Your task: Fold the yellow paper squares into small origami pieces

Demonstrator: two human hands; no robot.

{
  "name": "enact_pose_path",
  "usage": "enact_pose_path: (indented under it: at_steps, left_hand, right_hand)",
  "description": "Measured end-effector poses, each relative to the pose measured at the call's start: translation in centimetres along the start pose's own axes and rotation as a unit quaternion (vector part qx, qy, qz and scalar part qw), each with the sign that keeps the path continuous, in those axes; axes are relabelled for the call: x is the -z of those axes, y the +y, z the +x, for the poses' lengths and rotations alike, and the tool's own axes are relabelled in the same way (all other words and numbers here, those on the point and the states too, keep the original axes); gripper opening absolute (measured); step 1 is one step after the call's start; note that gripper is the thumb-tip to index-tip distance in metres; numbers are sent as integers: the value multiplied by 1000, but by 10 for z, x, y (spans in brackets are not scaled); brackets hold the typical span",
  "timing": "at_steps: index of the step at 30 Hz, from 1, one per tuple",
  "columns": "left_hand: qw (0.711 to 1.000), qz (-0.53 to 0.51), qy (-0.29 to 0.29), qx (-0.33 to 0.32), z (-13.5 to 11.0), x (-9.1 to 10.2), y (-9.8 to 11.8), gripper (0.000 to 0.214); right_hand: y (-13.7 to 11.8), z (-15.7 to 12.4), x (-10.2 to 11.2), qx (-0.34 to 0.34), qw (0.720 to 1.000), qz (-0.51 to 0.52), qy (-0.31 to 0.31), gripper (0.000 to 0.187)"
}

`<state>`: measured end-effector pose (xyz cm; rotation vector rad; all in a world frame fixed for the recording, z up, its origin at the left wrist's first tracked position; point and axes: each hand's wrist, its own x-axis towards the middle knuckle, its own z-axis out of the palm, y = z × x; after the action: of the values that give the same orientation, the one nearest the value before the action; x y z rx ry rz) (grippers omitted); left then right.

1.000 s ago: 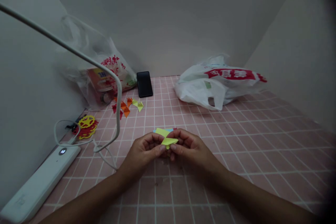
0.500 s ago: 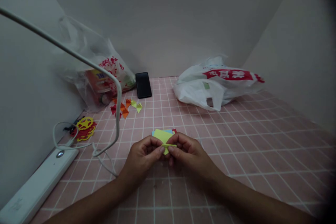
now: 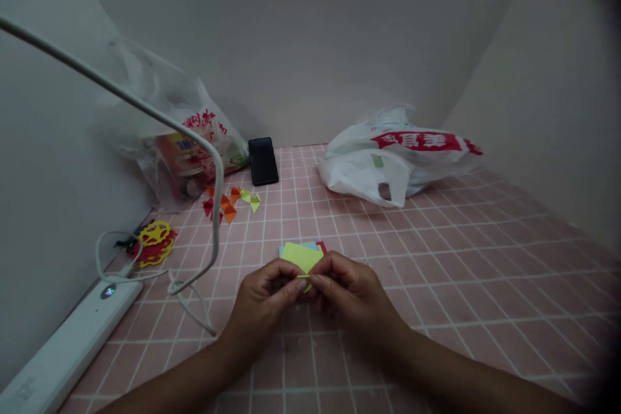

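Observation:
Between both thumbs and index fingers is a small folded piece of yellow paper [image 3: 303, 277], mostly covered by the fingertips. My left hand [image 3: 269, 294] pinches its left end, and my right hand [image 3: 347, 288] pinches its right end. Just beyond the fingers lies a stack of coloured paper sheets [image 3: 301, 255], yellow on top, with blue and red edges showing beneath. Farther off to the left rest several small folded paper pieces: orange and red ones [image 3: 228, 210] and yellow ones [image 3: 252, 199].
A white power strip [image 3: 72, 349] with a cable [image 3: 218, 207] arching over the table is at left. Yellow and red cut-out shapes [image 3: 156, 242] lie behind it. A phone [image 3: 263, 162] sits between a clear plastic bag [image 3: 179, 142] and a white plastic bag [image 3: 388, 158] at the back.
The fingertips have come closer together over the folded yellow paper, so less of it shows. My view has shifted slightly; the things on the table stay in place.

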<state>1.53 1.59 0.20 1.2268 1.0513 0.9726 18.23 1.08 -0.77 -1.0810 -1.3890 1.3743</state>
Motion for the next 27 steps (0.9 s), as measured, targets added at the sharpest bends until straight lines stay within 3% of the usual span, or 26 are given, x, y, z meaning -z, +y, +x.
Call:
enact_pose_path:
  at_steps: [4, 9, 15, 19, 27]
  left_hand:
    - [1000, -15, 13, 18, 3, 2, -1, 11]
    - [987, -129, 33, 89, 10, 6, -6, 26]
    - [947, -274, -17, 168, 7, 2, -5, 24]
    - [949, -258, -45, 176, 5, 0, -5, 22]
    - [976, -145, -57, 152, 3, 3, -8, 27]
  right_hand:
    - [0, 1, 3, 6, 999, -43, 25, 15]
    - [-2, 10, 8, 0, 997, 33, 71, 18]
    - [0, 10, 4, -3, 997, 78, 6, 10]
    - [-4, 5, 1, 3, 997, 67, -42, 9]
    - [-8, 2, 0, -36, 998, 48, -18, 22]
